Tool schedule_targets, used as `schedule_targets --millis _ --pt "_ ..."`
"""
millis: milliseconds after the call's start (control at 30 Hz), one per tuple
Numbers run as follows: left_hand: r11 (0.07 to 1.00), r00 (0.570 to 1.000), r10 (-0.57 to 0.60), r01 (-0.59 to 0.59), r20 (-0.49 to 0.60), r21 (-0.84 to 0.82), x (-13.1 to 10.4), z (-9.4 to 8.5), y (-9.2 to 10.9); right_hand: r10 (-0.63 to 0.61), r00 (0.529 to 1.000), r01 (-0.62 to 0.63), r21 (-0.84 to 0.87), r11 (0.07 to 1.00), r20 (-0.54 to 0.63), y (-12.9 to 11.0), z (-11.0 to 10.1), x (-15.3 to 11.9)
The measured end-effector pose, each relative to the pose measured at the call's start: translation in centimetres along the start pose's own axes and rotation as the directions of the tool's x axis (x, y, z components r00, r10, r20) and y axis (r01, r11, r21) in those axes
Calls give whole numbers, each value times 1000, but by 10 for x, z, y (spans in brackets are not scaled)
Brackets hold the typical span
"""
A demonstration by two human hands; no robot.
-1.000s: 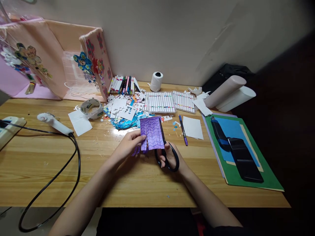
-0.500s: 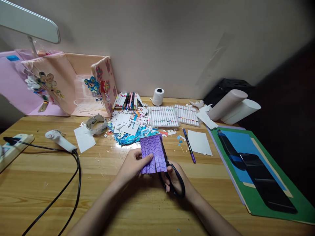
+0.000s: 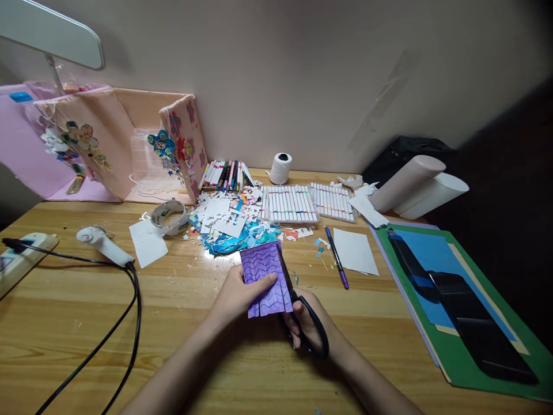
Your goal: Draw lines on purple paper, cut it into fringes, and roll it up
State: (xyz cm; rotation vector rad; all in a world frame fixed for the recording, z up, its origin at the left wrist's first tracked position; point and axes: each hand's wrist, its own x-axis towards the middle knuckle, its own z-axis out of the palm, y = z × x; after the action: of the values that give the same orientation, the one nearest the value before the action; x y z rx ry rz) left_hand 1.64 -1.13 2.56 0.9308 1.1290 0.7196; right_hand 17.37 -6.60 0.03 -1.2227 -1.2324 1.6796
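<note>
Purple paper (image 3: 263,276), wavy-lined, sits at centre frame just above the tabletop (image 3: 86,323), pinched by the left hand (image 3: 237,297). The right hand (image 3: 309,323) grips black scissors (image 3: 302,314); cutting well probably means steady, parallel snips.

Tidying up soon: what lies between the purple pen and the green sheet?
In the head view, one white paper sheet lies between the purple pen and the green sheet.

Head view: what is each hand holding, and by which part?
Left hand pinches the purple wavy-lined paper sheet at its left edge, thumb on top. Right hand grips the black-handled scissors through the finger loops, blades along the sheet's right edge.
</note>
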Motion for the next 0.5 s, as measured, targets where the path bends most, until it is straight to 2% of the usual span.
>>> schedule_targets --millis 133,300,500 --pt "997 999 -34 34 13 -66 3 -1 -5 -6 1000 6 -5 1000 18 0 1 -1" --pt "998 1000 -15 14 -3 -57 3 -1 -5 9 999 -9 -2 1000 45 1 1 -3" --pt "999 999 8 -10 -53 -39 0 2 2 59 993 -70 115 991 98 0 1 -5"
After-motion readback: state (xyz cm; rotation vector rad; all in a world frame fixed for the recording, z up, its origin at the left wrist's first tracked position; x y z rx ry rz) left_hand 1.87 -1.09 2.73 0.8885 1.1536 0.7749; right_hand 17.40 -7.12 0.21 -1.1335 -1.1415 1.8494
